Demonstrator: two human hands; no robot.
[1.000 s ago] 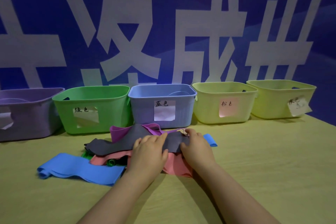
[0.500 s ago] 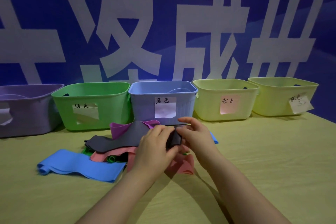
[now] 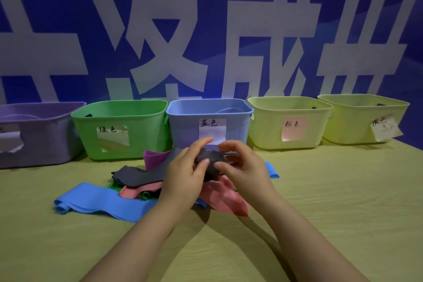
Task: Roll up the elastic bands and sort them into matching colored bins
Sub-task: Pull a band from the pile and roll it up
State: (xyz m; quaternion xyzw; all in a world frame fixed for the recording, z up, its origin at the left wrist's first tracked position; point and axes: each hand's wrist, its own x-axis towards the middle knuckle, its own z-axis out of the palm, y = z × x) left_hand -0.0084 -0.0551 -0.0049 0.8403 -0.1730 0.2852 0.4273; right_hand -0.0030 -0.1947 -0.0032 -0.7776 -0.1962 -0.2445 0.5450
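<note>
While the left hand (image 3: 185,176) and right hand (image 3: 242,167) both curl their fingers round the rolled end of the grey elastic band (image 3: 209,160) just above the pile of bands (image 3: 135,190), this light, limp, springy rubber seems best pinched across the roll's edges lest it uncoil.

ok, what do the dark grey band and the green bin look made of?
Dark grey flat elastic band: looks like thin matte rubber or latex sheet. It drapes limp over the pile and curls tightly where the left hand and right hand grip it. Green rectangular bin: likely moulded plastic, smooth with a slight sheen, with rigid thin walls, a rounded rim and a cut-out handle.
</note>
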